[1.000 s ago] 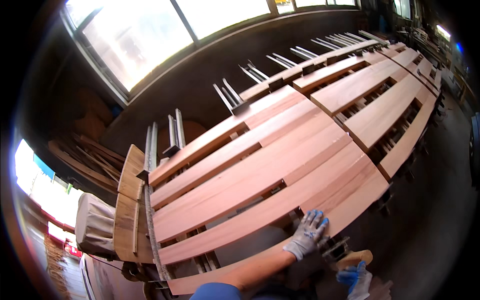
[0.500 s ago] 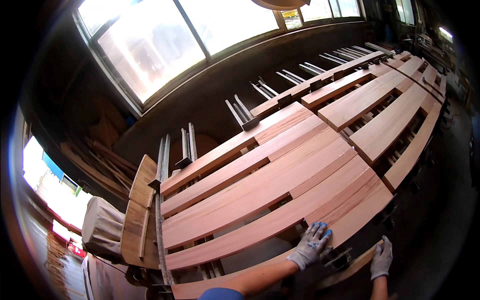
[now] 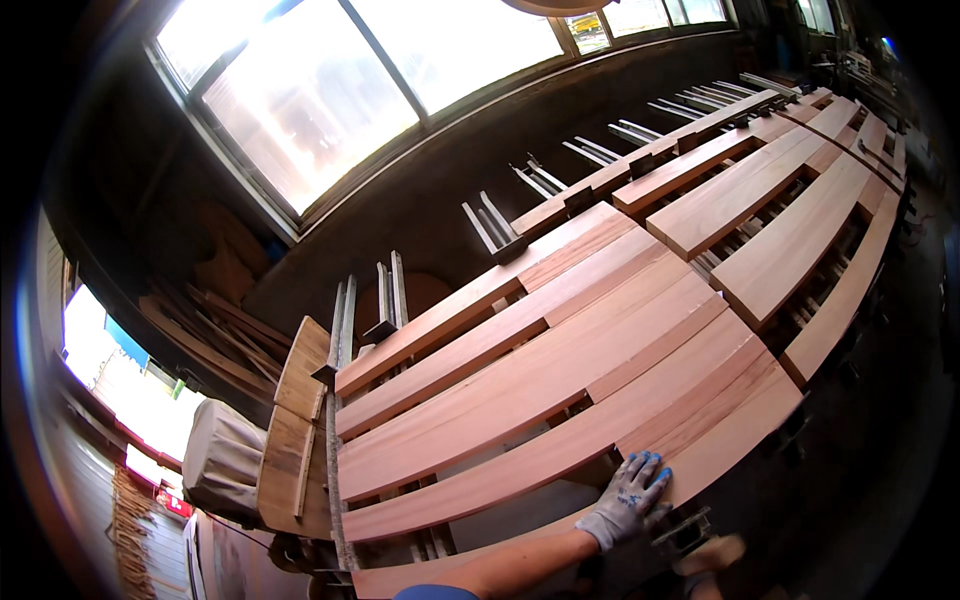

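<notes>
My left hand point(image 3: 626, 502), in a grey glove with blue fingertips, rests palm down on the nearest reddish board point(image 3: 715, 445). Its fingers lie along the wood and the thumb side is at the near edge. Several such boards form a slatted panel point(image 3: 500, 395), with shorter pieces set between them and long gaps left open. Just right of that hand a metal clamp end point(image 3: 682, 530) sticks out below the edge. Beneath it is a blurred pale brown shape point(image 3: 715, 553), low in the picture. My right hand cannot be made out there.
Metal clamp bars point(image 3: 490, 225) jut out along the far side. More slatted panels point(image 3: 800, 235) continue to the far right. A cloth-covered object point(image 3: 222, 458) and a plywood piece point(image 3: 298, 440) stand at the left end. Windows point(image 3: 310, 100) line the wall behind.
My right hand, gloved and at the end of a wooden piece before, has dropped down and left, out of clear sight. The left hand stays on the board. The view has shifted slightly.
</notes>
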The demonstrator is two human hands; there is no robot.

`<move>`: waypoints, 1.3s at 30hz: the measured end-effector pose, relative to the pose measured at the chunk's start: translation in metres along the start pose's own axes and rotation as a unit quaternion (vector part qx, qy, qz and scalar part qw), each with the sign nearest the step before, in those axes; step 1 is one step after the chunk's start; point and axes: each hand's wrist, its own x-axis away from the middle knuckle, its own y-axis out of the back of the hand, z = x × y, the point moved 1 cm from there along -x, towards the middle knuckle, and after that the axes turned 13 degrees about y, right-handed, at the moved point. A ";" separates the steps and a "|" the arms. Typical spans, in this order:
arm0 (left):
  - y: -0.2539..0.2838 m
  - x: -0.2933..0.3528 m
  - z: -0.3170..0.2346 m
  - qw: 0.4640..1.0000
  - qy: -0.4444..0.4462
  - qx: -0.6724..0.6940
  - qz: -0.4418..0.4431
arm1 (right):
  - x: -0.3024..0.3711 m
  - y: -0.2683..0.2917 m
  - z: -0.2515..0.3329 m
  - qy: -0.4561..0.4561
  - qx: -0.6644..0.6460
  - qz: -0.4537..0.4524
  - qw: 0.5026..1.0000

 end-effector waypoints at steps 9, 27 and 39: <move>0.004 -0.001 -0.001 1.000 -0.019 0.006 -0.005 | 0.185 -0.135 0.028 -0.245 -0.413 0.191 0.856; 0.010 0.003 -0.009 0.999 -0.010 0.040 -0.023 | 0.175 -0.151 0.222 0.344 0.569 -0.326 0.672; 0.015 -0.003 -0.016 0.999 -0.012 0.036 -0.016 | -0.040 0.054 0.091 0.087 0.368 -0.169 0.910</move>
